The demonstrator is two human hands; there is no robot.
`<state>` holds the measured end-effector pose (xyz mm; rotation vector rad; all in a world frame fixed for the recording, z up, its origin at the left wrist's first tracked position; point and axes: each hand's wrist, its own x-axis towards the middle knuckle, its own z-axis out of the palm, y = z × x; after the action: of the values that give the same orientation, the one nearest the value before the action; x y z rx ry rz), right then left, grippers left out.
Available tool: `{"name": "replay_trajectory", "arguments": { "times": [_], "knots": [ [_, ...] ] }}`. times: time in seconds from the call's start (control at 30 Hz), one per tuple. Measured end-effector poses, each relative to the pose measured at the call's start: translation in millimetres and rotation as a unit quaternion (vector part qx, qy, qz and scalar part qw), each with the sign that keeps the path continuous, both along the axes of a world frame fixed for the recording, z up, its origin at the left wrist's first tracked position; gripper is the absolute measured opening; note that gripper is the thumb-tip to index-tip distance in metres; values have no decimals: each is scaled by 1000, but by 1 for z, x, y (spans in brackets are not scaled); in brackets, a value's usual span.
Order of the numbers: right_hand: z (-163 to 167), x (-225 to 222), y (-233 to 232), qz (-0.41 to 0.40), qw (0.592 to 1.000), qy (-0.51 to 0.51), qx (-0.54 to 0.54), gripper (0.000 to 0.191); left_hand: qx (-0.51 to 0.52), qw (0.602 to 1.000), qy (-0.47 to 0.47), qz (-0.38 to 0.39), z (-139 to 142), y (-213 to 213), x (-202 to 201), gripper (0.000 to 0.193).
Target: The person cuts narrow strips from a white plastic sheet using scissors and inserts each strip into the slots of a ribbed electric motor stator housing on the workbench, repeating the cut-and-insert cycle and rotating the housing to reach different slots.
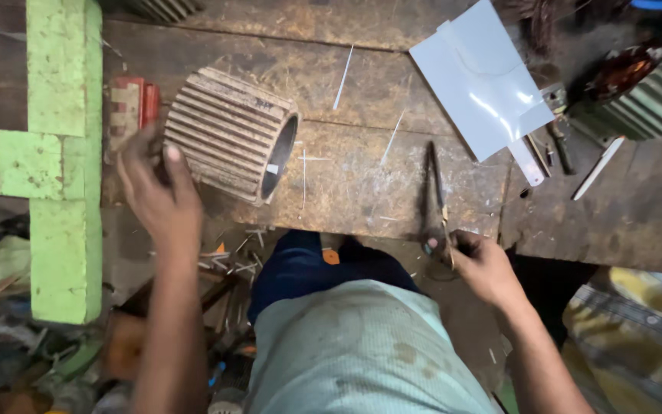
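Note:
A ribbed, rust-coloured metal cylinder (227, 132), hollow and lying on its side, rests on the worn wooden bench (362, 184). My left hand (158, 192) grips its near left end, thumb on the ribs. At the bench's front edge my right hand (478, 264) closes around the handles of a pair of long dark scissors (435, 195), whose blades point away from me along the bench top.
A bent white plastic sheet (484, 80) lies at the back right beside small tools and another ribbed metal part (653, 100). A green painted frame (63, 153) stands at the left. Thin white strips (344, 77) are scattered on the bench. Nails and scraps litter the floor below.

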<state>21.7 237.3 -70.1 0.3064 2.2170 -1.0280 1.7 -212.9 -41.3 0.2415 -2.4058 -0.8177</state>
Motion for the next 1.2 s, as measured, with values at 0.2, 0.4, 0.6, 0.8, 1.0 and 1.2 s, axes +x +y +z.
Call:
{"name": "replay_trajectory", "arguments": {
  "times": [0.2, 0.4, 0.6, 0.8, 1.0, 1.2],
  "knots": [
    [16, 3, -57, 35, 996, -14, -83, 37, -186, 981, -47, 2, 8, 52, 49, 31],
    [1, -27, -60, 193, 934, 247, 171, 35, 75, 994, -36, 66, 10, 25, 46, 29],
    [-10, -33, -38, 188, 920, 259, 226, 31, 125, 989, -54, 65, 18, -23, 22, 25],
    [-2, -32, -49, 71, 995, 33, 58, 42, 9, 998, 54, -5, 9, -5, 19, 17],
    [25, 5, -101, -164, 929, -235, -236, 38, -333, 937, 36, -102, -19, 31, 41, 37],
    [50, 4, -142, -153, 853, -363, -343, 46, -303, 943, -68, -121, -18, 57, 47, 42]
  ]
}}
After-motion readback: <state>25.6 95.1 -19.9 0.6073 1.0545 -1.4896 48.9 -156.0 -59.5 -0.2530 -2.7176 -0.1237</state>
